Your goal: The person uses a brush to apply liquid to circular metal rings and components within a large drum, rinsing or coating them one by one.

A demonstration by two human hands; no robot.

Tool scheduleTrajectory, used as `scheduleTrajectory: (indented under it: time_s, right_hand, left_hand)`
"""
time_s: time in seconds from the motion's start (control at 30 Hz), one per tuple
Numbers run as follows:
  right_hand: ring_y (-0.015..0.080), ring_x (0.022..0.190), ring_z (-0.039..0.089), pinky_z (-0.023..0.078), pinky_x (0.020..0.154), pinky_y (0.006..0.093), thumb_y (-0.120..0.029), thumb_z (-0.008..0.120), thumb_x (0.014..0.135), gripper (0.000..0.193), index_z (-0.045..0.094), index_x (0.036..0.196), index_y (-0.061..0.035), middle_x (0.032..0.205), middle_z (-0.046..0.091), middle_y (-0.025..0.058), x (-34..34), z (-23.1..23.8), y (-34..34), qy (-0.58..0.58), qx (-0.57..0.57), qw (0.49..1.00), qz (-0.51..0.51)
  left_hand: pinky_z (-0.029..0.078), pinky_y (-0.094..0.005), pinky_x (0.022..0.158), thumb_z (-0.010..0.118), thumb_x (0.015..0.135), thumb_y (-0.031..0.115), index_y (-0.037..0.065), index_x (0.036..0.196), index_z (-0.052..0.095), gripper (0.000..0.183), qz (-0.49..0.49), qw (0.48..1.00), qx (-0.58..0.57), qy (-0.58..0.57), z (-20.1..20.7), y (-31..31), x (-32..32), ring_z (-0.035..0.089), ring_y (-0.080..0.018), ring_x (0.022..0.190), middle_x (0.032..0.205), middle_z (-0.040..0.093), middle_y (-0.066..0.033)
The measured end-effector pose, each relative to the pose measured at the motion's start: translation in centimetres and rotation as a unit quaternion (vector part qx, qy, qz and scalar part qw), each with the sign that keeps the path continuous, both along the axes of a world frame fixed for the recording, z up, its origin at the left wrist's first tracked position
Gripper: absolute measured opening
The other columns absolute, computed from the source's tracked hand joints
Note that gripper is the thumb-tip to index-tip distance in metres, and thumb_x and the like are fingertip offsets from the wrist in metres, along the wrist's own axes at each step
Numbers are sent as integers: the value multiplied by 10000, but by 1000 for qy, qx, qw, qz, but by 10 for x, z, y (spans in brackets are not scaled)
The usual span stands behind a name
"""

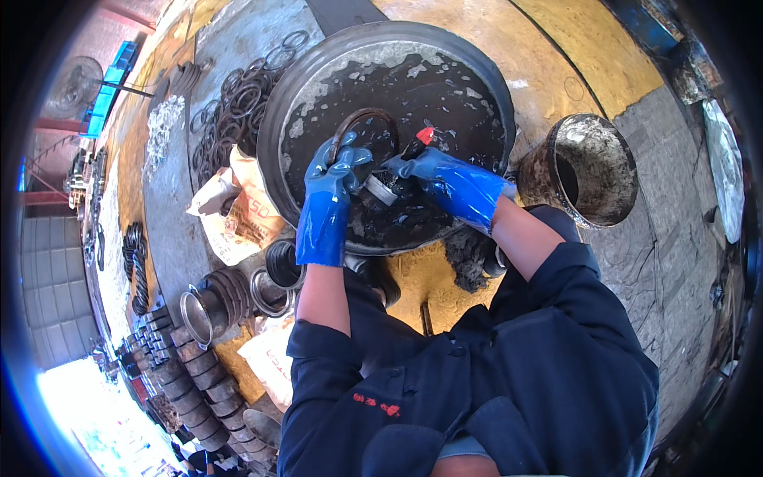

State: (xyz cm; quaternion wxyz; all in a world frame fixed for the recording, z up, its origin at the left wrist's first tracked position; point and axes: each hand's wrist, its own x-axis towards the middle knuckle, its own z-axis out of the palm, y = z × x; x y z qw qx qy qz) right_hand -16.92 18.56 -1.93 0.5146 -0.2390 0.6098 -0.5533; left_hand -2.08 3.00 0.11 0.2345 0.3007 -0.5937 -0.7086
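Both my hands wear wet blue rubber gloves over a wide round black basin (269, 103). Dark liquid (445, 103) with patches of grey foam fills it. My left hand (338, 171) grips a dark metal ring (367, 114), which stands up above the liquid. In my right hand (425, 171) is a paintbrush, its dark handle ending in a red tip (426, 135). The brush's pale grey band (381, 191) shows below the fingers, close to my left hand. Its bristles are hard to make out against the dark liquid.
Many dark rings (238, 103) lie heaped left of the basin, beside a torn paper sack (242, 211). A grimy bucket (592, 171) stands at the right. Stacked metal rings (226, 298) and rows of cylindrical parts (207, 374) occupy the lower left.
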Motion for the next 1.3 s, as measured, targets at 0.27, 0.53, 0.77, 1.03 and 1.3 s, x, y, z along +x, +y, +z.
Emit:
scheduleTrajectory:
  time_s: [0.27, 0.53, 0.77, 1.03, 1.3]
  right_hand:
    - [331, 1010, 643, 508, 887, 416, -527, 565, 851, 449, 685, 1128, -194, 1103, 681, 117, -36, -13, 7, 455, 217, 863, 2]
    - [251, 904, 687, 551, 826, 332, -211, 704, 840, 248, 704, 1076, -135, 1001, 716, 86, -10, 33, -16, 237, -210, 942, -106]
    - [250, 881, 690, 543, 805, 322, -280, 694, 836, 220, 725, 1002, -140, 968, 713, 91, -25, 10, -15, 351, -120, 905, -208]
    - [265, 856, 687, 522, 784, 369, -378, 653, 819, 396, 693, 1052, -61, 905, 712, 147, -22, -2, -13, 233, 160, 952, -120]
    - [155, 786, 657, 514, 714, 312, -330, 695, 842, 329, 704, 989, -35, 873, 709, 79, -27, 4, -7, 38, 90, 981, -170]
  left_hand:
    - [320, -179, 423, 629, 905, 118, 61, 1175, 640, 276, 72, 994, 74, -24, -13, -17, -1, 458, -50, 463, 896, 730, -99]
    - [286, -193, 422, 675, 860, 127, 87, 1163, 644, 307, 32, 987, 147, -58, -18, -12, -1, 423, -46, 474, 817, 700, -23]
    - [292, -191, 392, 630, 900, 130, 65, 1209, 606, 317, -4, 989, 148, -29, -14, -5, -11, 422, -54, 428, 769, 664, -21]
    - [299, -197, 412, 631, 907, 137, 31, 1245, 596, 356, 7, 996, 84, 35, -12, -5, -1, 458, -61, 449, 871, 721, -97]
    - [377, -205, 468, 586, 949, 160, 59, 1262, 581, 330, 93, 994, 48, 45, 1, -11, 6, 521, -90, 503, 942, 722, -112]
